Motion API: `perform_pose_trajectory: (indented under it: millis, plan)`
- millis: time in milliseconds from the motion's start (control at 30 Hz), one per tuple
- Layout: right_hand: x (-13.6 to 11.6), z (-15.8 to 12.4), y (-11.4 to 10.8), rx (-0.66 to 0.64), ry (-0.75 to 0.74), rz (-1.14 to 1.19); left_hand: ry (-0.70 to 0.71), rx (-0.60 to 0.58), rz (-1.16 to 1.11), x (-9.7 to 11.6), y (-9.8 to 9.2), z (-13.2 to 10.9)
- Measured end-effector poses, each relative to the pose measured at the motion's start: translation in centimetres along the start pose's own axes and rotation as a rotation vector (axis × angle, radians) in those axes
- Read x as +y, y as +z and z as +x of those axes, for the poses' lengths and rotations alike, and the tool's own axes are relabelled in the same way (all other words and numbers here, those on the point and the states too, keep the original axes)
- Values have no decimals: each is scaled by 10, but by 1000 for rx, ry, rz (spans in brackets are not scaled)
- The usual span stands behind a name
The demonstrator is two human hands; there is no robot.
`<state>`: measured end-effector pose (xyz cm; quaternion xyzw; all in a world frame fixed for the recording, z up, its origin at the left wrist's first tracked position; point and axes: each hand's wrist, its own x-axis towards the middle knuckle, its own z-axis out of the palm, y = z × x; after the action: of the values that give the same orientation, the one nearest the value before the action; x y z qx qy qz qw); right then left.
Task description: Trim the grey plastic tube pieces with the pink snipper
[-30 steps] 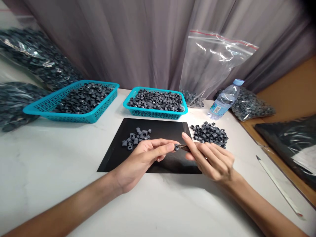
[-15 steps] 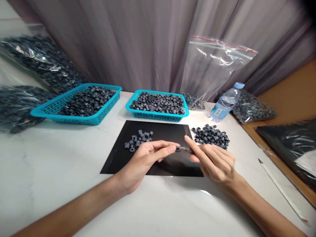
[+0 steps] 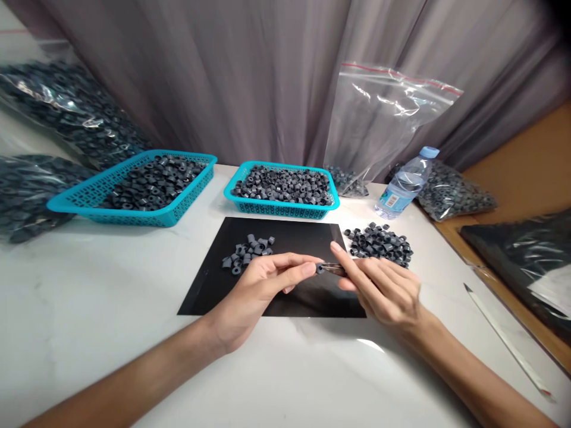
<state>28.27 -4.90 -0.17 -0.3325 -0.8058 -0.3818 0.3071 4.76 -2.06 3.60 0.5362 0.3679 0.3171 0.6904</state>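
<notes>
My left hand [image 3: 256, 288] is closed, pinching a small grey plastic ring [image 3: 319, 268] between thumb and fingertips above a black mat [image 3: 303, 235]. My right hand [image 3: 386, 288] wraps round a small pointed metal tool [image 3: 332, 269]; its exact kind is mostly hidden by the fingers. Two thin tips of the tool reach the ring's right side, while the right index finger stretches out above it. Behind my left hand, a small pile of grey rings [image 3: 250, 249] lies on the mat. A larger heap of rings [image 3: 379, 244] sits beyond my right hand.
Two turquoise baskets [image 3: 185, 208] [image 3: 285, 209] of grey rings stand at the back. Bags of rings [image 3: 84, 119] lean at the left. A clear zip bag [image 3: 379, 119], a water bottle [image 3: 404, 187] and another filled bag [image 3: 459, 193] stand right. A white strip [image 3: 504, 339] lies near the edge.
The view has shifted slightly, moving everything a little left. Both hands keep almost the same pose, with the tool still at the ring; its two tips now show more plainly.
</notes>
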Motion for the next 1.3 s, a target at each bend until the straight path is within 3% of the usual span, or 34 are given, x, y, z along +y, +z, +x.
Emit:
perform_pose_trajectory:
  millis: [1033, 1300]
  plan:
    - [6, -2, 0, 86, -101, -93, -97, -58, -101, -4, 2, 0]
    - [3, -3, -3, 84, 58, 24, -69, -7, 5, -5, 3, -1]
